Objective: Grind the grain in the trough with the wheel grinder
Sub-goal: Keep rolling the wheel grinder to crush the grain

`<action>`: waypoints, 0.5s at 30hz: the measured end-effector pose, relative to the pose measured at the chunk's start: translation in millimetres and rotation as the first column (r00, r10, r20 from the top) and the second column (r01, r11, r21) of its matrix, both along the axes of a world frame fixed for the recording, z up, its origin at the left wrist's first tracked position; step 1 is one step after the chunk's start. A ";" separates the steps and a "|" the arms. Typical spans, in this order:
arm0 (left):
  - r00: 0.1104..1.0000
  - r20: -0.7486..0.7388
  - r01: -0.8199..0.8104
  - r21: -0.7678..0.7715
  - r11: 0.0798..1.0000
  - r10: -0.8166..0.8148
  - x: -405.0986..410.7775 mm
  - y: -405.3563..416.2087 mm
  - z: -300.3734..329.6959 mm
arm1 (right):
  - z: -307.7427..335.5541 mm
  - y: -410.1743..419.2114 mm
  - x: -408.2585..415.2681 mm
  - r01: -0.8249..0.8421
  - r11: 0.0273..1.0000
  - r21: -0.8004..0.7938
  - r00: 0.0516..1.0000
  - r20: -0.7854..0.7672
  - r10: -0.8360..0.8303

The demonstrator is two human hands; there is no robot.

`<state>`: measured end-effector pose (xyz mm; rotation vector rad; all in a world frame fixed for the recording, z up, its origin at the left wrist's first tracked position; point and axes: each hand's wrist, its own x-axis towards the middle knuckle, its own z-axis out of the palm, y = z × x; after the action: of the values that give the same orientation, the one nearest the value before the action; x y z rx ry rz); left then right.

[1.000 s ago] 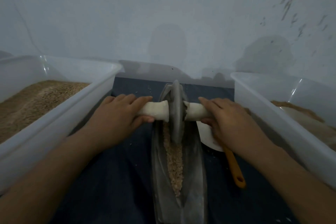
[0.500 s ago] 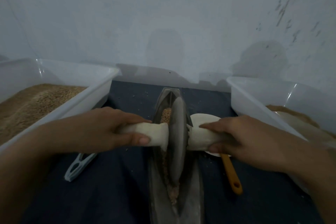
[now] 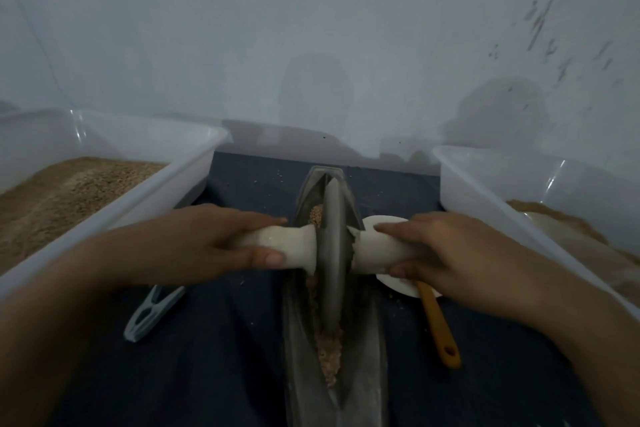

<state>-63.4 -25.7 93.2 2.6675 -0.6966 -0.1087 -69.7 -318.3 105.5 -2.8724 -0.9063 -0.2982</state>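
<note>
Head view, both hands gripping wheel grinder (image 3: 333, 246) handles crosswise, trough (image 3: 363, 374) lengthwise toward wall

Counts of the items on a dark cloth-covered surface.
Two hands (image 3: 207, 246) (image 3: 460, 253), one wheel grinder (image 3: 334, 253), one trough (image 3: 367, 374), two clear plastic bins (image 3: 166, 191) (image 3: 485, 204), one orange-handled tool (image 3: 438, 326), one white dish (image 3: 398, 282), one grey clip (image 3: 149, 312).

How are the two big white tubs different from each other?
The left tub is heaped with coarse tan grain that reaches near its rim; the right tub shows much bare wall, with a lower brown pile toward its near end. The left tub's fill looks grainy, the right tub's smoother and finer. Both are white plastic and flank the trough.
</note>
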 end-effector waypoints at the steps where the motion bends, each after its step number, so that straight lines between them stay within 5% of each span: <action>1: 0.998 -0.048 0.034 -0.007 0.999 -0.034 -2.5 2.2 3.4 | 4.8 -2.9 -3.6 -0.024 1.000 0.018 0.998 -0.063 0.025; 4: 0.989 -0.119 0.089 -0.021 0.996 -0.091 -5.1 4.9 8.5 | 12.5 -9.0 -9.6 -0.046 0.995 0.091 0.975 -0.211 0.065; 8: 0.999 -0.043 0.010 -0.025 1.000 -0.011 -1.1 -1.7 0.9 | 2.2 -1.6 -3.7 0.013 0.995 0.096 0.996 -0.085 -0.005; 11: 0.965 0.237 -0.128 0.066 0.990 0.109 6.1 -12.2 -11.5 | -15.2 8.2 12.7 0.112 0.991 0.069 0.986 0.117 -0.119; 13: 0.860 0.497 -0.221 0.158 0.962 0.116 10.9 -18.2 -23.1 | -25.5 10.7 21.4 0.130 0.989 0.069 0.962 0.235 -0.142; 15: 0.799 0.591 -0.257 0.163 0.953 0.114 12.8 -21.0 -27.0 | -30.1 11.4 24.6 0.140 0.988 0.066 0.954 0.257 -0.153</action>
<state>-50.6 -46.7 66.2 2.9983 -0.6062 0.7532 -45.2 -307.0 75.4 -2.9063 -0.7095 -0.7180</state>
